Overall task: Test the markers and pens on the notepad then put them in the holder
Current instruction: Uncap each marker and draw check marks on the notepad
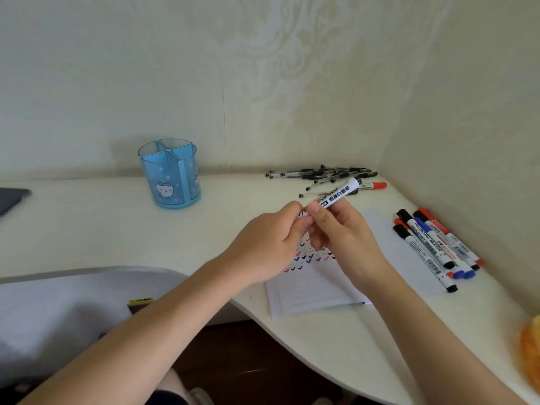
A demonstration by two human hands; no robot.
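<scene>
Marker [340,194] is pointing toward 2 o'clock, right grip [344,238] curling around its barrel, left grip [268,244] pinching its near end.

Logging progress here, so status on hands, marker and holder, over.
Left hand pinches marker at near end, right hand grips barrel. Marker above notepad. Holder shows no pens; nothing blocks the way.

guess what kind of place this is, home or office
Most likely a study corner in a home, not an office: patterned wallpaper behind a curved white desk, a blue pen holder with a cartoon cat, and a notepad covered in test ticks.
</scene>
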